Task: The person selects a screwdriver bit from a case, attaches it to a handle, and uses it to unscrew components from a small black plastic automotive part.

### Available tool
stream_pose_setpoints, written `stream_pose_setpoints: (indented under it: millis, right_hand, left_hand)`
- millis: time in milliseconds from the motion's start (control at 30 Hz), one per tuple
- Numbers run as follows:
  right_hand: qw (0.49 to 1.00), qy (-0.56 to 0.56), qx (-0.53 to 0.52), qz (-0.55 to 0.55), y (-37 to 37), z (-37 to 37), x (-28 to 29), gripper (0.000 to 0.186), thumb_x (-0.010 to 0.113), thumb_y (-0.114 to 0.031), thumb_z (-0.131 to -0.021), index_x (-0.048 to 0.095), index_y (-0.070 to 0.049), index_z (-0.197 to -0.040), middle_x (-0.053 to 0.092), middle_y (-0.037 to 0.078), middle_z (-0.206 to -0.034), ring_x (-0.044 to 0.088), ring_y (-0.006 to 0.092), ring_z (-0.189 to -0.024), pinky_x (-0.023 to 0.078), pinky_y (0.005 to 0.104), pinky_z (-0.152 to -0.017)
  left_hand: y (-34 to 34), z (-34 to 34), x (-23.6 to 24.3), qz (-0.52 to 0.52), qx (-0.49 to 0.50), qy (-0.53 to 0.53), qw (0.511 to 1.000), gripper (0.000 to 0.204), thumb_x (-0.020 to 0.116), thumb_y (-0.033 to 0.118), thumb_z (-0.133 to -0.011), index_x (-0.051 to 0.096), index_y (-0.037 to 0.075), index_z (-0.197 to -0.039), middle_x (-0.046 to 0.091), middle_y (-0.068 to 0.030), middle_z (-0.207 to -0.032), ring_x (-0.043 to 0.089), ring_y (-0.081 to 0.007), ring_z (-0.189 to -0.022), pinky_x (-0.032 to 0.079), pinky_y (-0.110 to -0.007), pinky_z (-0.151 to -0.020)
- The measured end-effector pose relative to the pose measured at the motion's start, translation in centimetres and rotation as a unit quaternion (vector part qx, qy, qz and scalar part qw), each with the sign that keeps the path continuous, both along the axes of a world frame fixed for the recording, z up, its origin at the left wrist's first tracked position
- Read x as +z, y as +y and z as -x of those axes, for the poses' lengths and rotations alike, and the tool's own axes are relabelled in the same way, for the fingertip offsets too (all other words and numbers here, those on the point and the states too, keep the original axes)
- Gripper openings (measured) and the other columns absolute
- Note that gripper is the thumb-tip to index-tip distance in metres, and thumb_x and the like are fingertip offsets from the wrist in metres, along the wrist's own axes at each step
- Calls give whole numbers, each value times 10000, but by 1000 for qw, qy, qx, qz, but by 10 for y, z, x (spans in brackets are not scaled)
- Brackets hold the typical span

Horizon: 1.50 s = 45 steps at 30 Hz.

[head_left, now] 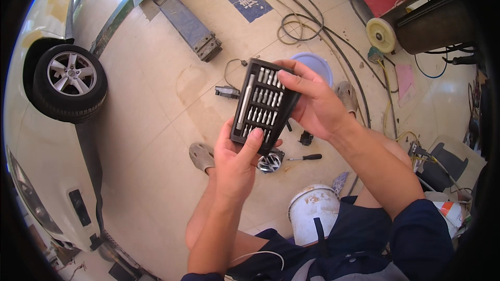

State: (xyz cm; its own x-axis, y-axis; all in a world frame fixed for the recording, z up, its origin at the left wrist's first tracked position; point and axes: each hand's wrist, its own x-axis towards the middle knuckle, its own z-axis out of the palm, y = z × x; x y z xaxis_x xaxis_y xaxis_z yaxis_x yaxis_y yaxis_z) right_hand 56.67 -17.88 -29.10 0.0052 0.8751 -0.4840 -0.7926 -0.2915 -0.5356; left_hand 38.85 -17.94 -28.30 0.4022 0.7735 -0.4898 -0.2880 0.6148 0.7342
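Note:
Both hands hold a black screwdriver bit set, tilted, above the floor. Rows of silver bits fill its slots, and a slim silver driver handle lies along its left side. My left hand grips the lower end, thumb over the bottom row. At the upper right corner, my right hand is closed round the edge, its thumb on the top row of bits. Below the case, on the floor, are a round chrome car emblem and a screwdriver with a black handle.
A pale car with its front wheel stands at left. A lift arm reaches in from the far side. Black hoses cross the floor at right. A blue basin sits behind my right hand; a white bucket stands between my legs.

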Motion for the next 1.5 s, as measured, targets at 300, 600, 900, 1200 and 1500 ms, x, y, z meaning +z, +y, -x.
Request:
stream_pose_setpoints:
  millis: [300,600,900,1200,1500]
  right_hand:
    - [996,40,71,-20,-4,16,-10,303,552,-228,-978,541,0,-1177,680,185,-1009,710,271,-817,610,369,-696]
    - [990,-55,128,-11,-11,30,-8,436,533,-420,-979,553,-14,-1138,665,85,-892,684,172,-702,595,298,-596]
    - [989,-80,122,-13,-13,39,-13,674,370,-612,-969,554,2,-1179,668,94,-912,680,160,-700,586,274,-608]
    - [986,-81,140,-33,-20,38,-14,637,365,-575,-991,563,10,-1144,658,93,-897,663,154,-658,562,272,-579]
    - [980,-110,162,-30,-23,37,-6,592,383,-554,-993,531,0,-1139,642,86,-886,663,162,-673,562,279,-573]
  left_hand:
    - [8,13,-15,-176,-51,322,929,256,599,195,-970,574,-24,-1101,568,-113,-1053,565,-169,-842,485,-291,-712]
    - [13,9,-14,-514,-52,396,759,446,677,-10,-832,582,13,-1266,457,-133,-1078,574,-203,-802,500,-296,-685]
    - [10,12,-3,-495,-61,375,781,354,663,-68,-774,563,-34,-1112,440,-148,-1042,568,-219,-797,492,-296,-662]
    - [16,8,1,-387,-57,293,872,206,601,-50,-772,506,-26,-954,440,-145,-972,507,-208,-767,462,-284,-638]
    - [16,11,-5,-376,-40,308,873,91,524,-65,-810,526,-35,-896,486,-163,-890,529,-307,-780,445,-356,-721]
